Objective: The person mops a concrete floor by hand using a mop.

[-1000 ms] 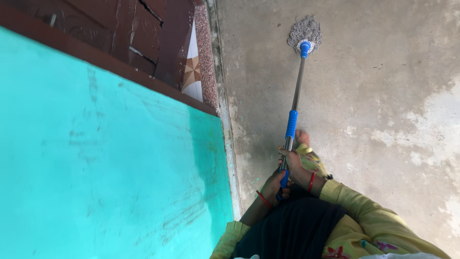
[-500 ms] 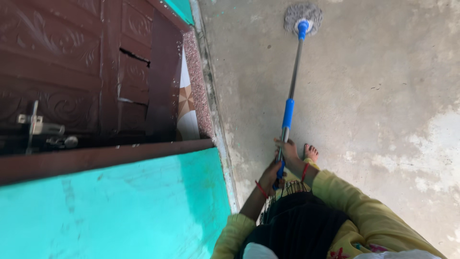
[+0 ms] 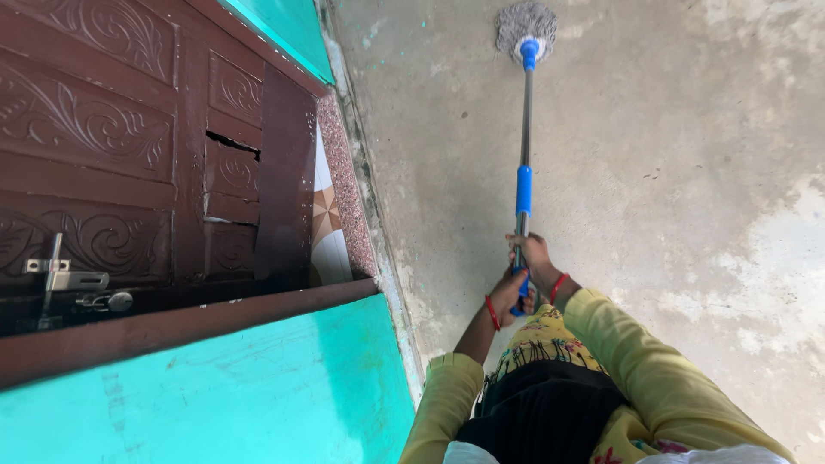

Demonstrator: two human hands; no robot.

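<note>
Just ahead of the body, the mop handle [image 3: 524, 129] is gripped by both hands: the right hand [image 3: 531, 253] is wrapped round the metal shaft, the left hand [image 3: 509, 301] is closed on the blue end just behind it. Far beyond them, the mop head [image 3: 525, 24] is pressed on the concrete floor [image 3: 687, 129]. Left of the hands, a carved wooden door [image 3: 129, 146] is seen.

a bare grey concrete floor [image 3: 670, 129], mottled with paler patches toward the right. a grey string mop head [image 3: 525, 23] rests flat on it near the top edge.
</note>
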